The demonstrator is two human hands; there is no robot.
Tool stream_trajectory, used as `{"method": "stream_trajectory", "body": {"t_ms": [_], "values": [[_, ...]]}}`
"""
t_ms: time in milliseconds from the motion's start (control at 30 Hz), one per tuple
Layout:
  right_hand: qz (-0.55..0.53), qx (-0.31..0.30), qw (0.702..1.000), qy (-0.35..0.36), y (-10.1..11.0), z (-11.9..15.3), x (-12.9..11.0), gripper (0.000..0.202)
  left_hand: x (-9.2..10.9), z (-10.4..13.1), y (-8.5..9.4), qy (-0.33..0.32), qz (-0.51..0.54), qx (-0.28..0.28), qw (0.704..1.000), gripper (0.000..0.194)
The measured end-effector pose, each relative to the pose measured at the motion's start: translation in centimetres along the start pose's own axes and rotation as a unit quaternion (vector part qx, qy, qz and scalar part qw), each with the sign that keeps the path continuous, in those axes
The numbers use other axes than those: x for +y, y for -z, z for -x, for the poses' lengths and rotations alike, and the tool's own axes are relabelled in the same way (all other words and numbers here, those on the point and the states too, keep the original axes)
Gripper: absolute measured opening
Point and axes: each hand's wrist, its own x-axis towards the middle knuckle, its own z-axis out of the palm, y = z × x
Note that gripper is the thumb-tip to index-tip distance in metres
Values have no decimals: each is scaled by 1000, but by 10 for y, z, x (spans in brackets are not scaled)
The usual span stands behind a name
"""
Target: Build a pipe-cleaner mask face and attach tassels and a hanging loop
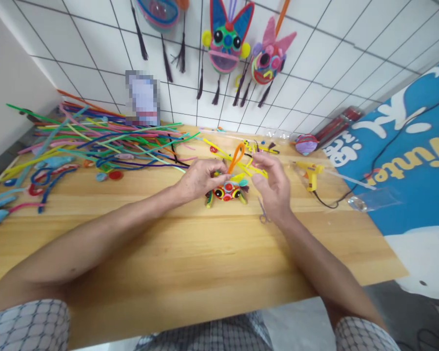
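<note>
A small animal-face ornament [227,191] in red, with yellow-rimmed black eyes, is between my hands near the table's middle. An orange pipe-cleaner loop [236,158] stands up from its top. My left hand [202,180] is closed at the ornament's upper left, thumb and fingers pinched there; its fingertips partly cover that side. On the other side, my right hand [275,187] is curved with thumb and fingers apart, close to the ornament's right ear, and nothing shows in it. Small scissors [263,214] lie beside the right hand, partly behind it.
Many coloured pipe cleaners [124,141] are heaped at the left back. A yellow glue gun [312,176] with a black cord lies on the right, near a clear plastic packet [375,199]. Finished ornaments [227,46] hang on the white grid wall. A purple-pink ball [306,144] sits at the back.
</note>
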Motion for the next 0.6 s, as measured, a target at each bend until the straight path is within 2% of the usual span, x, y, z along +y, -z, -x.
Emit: {"method": "stream_trajectory", "body": {"t_ms": [133,267,400,600], "values": [[42,-15,998,33,5,-29,-35,33,3,1,0,6,2,-2,1000,22],[75,-4,996,44,-8,-42,-58,19,3,1,-3,-7,1,3,1000,19],[85,4,995,51,-20,-41,-69,5,1,1,-4,-8,-1,-3,1000,16],[92,-19,994,58,-18,-45,-74,11,2,0,-3,-13,-12,1,1000,13]]}}
